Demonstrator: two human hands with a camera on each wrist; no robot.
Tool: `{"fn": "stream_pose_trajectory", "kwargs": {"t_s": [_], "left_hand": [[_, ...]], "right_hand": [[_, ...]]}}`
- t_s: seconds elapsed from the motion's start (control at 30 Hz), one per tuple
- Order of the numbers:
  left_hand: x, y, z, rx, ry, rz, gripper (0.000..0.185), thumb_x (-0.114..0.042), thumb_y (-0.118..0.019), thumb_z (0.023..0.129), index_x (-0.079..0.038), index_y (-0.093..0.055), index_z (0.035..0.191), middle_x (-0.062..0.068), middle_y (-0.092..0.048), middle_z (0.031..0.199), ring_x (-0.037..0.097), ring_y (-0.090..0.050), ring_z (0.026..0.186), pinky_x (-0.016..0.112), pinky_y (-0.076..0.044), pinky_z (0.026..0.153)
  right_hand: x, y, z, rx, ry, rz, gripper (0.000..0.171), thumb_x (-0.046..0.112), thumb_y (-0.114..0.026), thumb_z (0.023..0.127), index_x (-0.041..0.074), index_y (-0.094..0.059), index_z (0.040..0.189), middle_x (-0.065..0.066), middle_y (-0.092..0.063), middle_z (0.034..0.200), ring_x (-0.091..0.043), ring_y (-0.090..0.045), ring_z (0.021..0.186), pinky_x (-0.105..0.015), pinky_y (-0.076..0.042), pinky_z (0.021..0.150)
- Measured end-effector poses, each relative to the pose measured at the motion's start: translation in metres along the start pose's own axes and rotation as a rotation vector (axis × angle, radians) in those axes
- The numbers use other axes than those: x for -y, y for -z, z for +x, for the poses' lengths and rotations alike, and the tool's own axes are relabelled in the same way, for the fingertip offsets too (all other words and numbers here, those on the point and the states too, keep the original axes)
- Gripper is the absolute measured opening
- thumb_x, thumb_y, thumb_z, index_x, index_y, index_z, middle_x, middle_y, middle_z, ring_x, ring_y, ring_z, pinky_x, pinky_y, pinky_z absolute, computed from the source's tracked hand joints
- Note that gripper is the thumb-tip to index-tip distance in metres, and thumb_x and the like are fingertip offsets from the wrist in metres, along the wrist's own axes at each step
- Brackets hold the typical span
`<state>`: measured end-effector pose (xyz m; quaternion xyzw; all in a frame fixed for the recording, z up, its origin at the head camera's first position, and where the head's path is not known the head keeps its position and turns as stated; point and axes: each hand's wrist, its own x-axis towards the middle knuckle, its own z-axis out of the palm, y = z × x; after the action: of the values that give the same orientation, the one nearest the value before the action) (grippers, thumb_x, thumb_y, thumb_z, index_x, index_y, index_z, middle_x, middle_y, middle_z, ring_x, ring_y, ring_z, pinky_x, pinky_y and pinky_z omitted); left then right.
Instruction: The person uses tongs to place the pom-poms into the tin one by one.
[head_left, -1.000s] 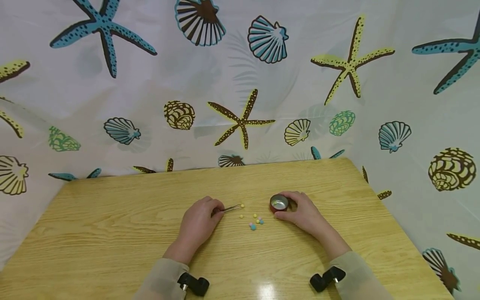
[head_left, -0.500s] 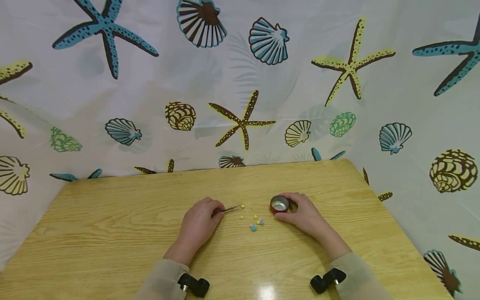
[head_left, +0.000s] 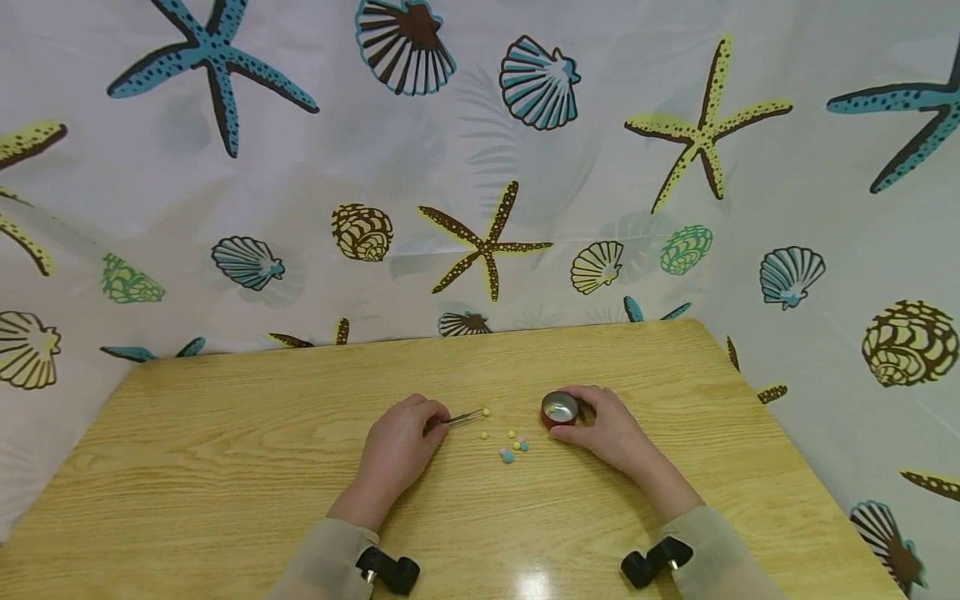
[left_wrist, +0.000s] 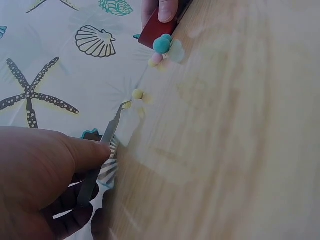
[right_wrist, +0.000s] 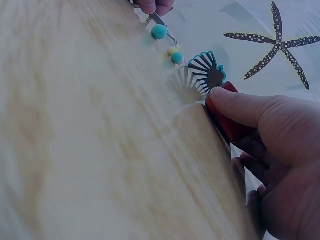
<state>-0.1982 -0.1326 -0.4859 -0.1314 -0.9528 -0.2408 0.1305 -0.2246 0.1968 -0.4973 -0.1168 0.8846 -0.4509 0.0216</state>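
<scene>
In the head view my left hand (head_left: 401, 442) pinches a pair of metal tweezers (head_left: 465, 417) between thumb and fingers. A small yellow ball (head_left: 486, 412) sits at the tweezer tips; whether they squeeze it I cannot tell. My right hand (head_left: 611, 425) grips a small round red tin (head_left: 551, 423) from its right side, thumb in front. The tin stands upright on the table, with a bit of yellow-green visible inside. In the right wrist view the thumb presses the tin's red wall (right_wrist: 227, 115). The left wrist view shows the tweezers (left_wrist: 111, 130) reaching toward the yellow balls.
Between the hands lie several small balls: a yellow ball (head_left: 484, 436), another yellow ball (head_left: 512, 434), a blue ball (head_left: 507, 457) beside a pink one, and a mixed cluster near the tin. Behind the wooden table (head_left: 262, 433) hangs a shell-and-starfish cloth (head_left: 300, 167).
</scene>
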Motion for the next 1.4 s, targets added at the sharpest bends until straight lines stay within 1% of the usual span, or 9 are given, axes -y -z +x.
{"fn": "stream_pose_trajectory", "kwargs": {"t_s": [0.13, 0.43, 0.67, 0.8, 0.97, 1.2, 1.3, 1.4], "left_hand": [[-0.002, 0.000, 0.002, -0.010, 0.005, 0.008, 0.005, -0.011, -0.085, 0.100, -0.013, -0.082, 0.104, 0.000, -0.070, 0.097, 0.018, -0.066, 0.085, 0.041, -0.059, 0.078], [-0.016, 0.005, 0.006, -0.037, -0.020, 0.009, 0.006, -0.011, -0.084, 0.100, -0.011, -0.082, 0.106, 0.001, -0.072, 0.100, 0.019, -0.067, 0.087, 0.041, -0.059, 0.080], [-0.032, 0.006, 0.013, -0.061, -0.066, 0.011, 0.006, -0.011, -0.085, 0.100, -0.012, -0.082, 0.105, 0.000, -0.072, 0.098, 0.019, -0.068, 0.087, 0.041, -0.059, 0.079], [-0.043, 0.004, 0.017, -0.049, -0.078, -0.007, 0.005, -0.012, -0.084, 0.100, -0.012, -0.082, 0.105, 0.000, -0.071, 0.098, 0.018, -0.067, 0.086, 0.039, -0.059, 0.078], [-0.056, 0.000, 0.022, -0.045, -0.108, -0.024, 0.004, -0.013, -0.084, 0.101, -0.013, -0.082, 0.105, -0.001, -0.071, 0.099, 0.018, -0.066, 0.086, 0.038, -0.058, 0.077], [-0.071, -0.009, 0.022, -0.043, -0.137, 0.016, 0.005, -0.014, -0.085, 0.100, -0.015, -0.083, 0.105, -0.001, -0.073, 0.100, 0.020, -0.069, 0.088, 0.042, -0.058, 0.081], [-0.076, -0.012, 0.022, -0.029, -0.132, 0.025, 0.005, -0.015, -0.084, 0.101, -0.016, -0.083, 0.106, -0.001, -0.074, 0.101, 0.021, -0.070, 0.091, 0.043, -0.058, 0.083], [-0.079, -0.014, 0.023, -0.018, -0.124, 0.035, 0.004, -0.016, -0.084, 0.101, -0.016, -0.084, 0.106, -0.001, -0.073, 0.101, 0.021, -0.069, 0.091, 0.044, -0.057, 0.082]], "right_hand": [[0.001, 0.000, 0.000, 0.001, 0.002, -0.001, 0.062, 0.031, -0.092, 0.094, 0.013, -0.068, 0.148, -0.012, -0.066, 0.146, -0.043, -0.045, 0.151, -0.068, -0.031, 0.124], [0.001, 0.000, 0.000, 0.000, 0.002, -0.011, 0.061, 0.033, -0.092, 0.095, 0.012, -0.069, 0.147, -0.012, -0.066, 0.145, -0.038, -0.052, 0.142, -0.065, -0.036, 0.121], [0.000, 0.001, -0.001, -0.002, 0.002, -0.013, 0.063, 0.033, -0.092, 0.095, 0.011, -0.068, 0.149, -0.013, -0.065, 0.146, -0.038, -0.053, 0.141, -0.065, -0.037, 0.120], [-0.001, 0.001, 0.000, 0.004, 0.001, -0.008, 0.064, 0.034, -0.091, 0.095, 0.012, -0.067, 0.150, -0.014, -0.064, 0.147, -0.039, -0.052, 0.143, -0.065, -0.037, 0.120], [0.000, 0.000, 0.001, 0.004, 0.000, -0.011, 0.064, 0.034, -0.091, 0.095, 0.012, -0.067, 0.150, -0.014, -0.064, 0.148, -0.040, -0.051, 0.144, -0.066, -0.035, 0.121], [0.001, 0.000, 0.003, -0.005, 0.005, -0.014, 0.062, 0.031, -0.092, 0.095, 0.012, -0.068, 0.149, -0.014, -0.065, 0.146, -0.038, -0.053, 0.141, -0.062, -0.037, 0.121], [0.001, -0.001, 0.002, -0.003, 0.009, -0.017, 0.062, 0.031, -0.092, 0.095, 0.011, -0.068, 0.148, -0.015, -0.065, 0.146, -0.039, -0.053, 0.139, -0.063, -0.038, 0.120], [0.000, -0.001, 0.001, -0.006, 0.006, -0.016, 0.061, 0.031, -0.092, 0.095, 0.012, -0.069, 0.148, -0.015, -0.065, 0.147, -0.039, -0.052, 0.142, -0.064, -0.036, 0.121]]}}
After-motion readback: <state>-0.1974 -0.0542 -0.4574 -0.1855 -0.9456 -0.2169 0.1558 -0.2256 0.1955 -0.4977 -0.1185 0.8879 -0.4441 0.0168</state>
